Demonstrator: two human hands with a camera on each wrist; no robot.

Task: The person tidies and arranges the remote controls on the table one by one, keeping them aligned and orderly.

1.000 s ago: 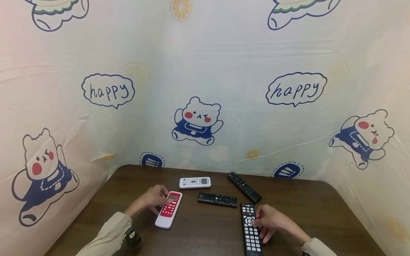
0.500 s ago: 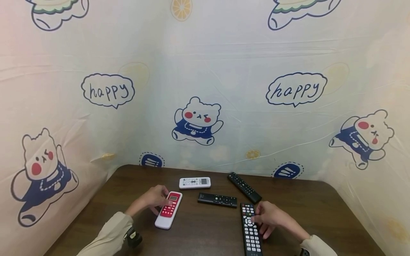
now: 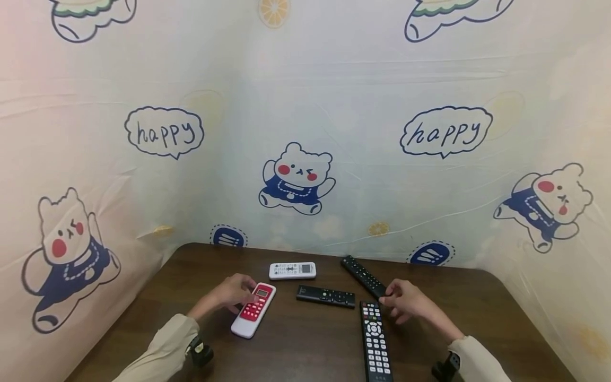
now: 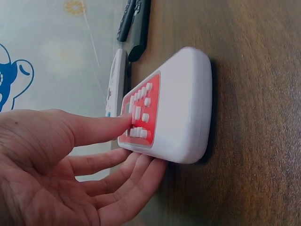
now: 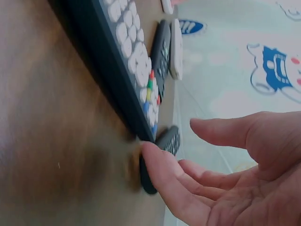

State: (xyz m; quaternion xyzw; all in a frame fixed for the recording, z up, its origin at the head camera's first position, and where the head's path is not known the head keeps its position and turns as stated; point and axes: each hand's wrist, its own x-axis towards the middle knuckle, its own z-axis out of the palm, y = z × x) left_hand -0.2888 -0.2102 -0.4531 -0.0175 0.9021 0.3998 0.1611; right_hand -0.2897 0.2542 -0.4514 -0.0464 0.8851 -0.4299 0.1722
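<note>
My left hand (image 3: 233, 291) holds a white remote control with a red button panel (image 3: 254, 312) at the left of the table. In the left wrist view, the thumb lies on its buttons and the fingers are against its side edge. My right hand (image 3: 408, 300) is over the right side, between a slanting black remote (image 3: 364, 276) and a long black remote with white buttons (image 3: 375, 342). From the right wrist, its thumb stands apart from the fingers, with nothing held between them. Whether a fingertip touches the slanting remote's near end I cannot tell.
A white remote (image 3: 292, 270) lies near the back of the brown table (image 3: 310, 339). In front of it is a shorter black remote (image 3: 325, 296). Patterned cloth (image 3: 305, 106) hangs behind and along both sides.
My right hand has left the long black remote with white buttons and moved away from me, towards the slanting black one. The left hand stays at the red and white remote.
</note>
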